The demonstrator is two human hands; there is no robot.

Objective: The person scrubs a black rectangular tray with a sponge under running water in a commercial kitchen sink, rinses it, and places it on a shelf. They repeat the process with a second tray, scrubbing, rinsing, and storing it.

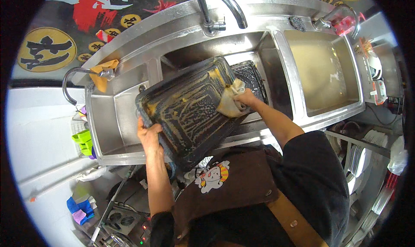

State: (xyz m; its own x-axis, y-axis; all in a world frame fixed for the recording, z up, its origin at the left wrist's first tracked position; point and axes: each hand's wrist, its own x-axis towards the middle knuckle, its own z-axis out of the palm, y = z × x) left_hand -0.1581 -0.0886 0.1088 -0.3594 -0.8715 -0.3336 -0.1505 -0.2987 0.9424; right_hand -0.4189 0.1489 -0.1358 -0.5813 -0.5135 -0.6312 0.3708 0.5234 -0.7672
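Observation:
A dark rectangular baking tray [188, 114], streaked with yellowish residue and suds, is tilted over the middle sink basin [275, 68]. My left hand [149, 135] grips its left edge, thumb over the rim. In my right hand [245, 97] is a bunched, stained pale cloth [231, 101], pressed against the tray's right side. Partly hidden behind it, a second dark tray [251, 78] with suds on its surface lies in the same basin.
Left is another basin [128, 114]; the right basin [319, 71] holds cloudy yellowish water. A curved faucet [223, 3] rises behind the middle. An orange cloth [103, 74] hangs by the left faucet [69, 81]. Steel wool [297, 23] sits on the back ledge. Plates [360, 156] stand on the right shelf.

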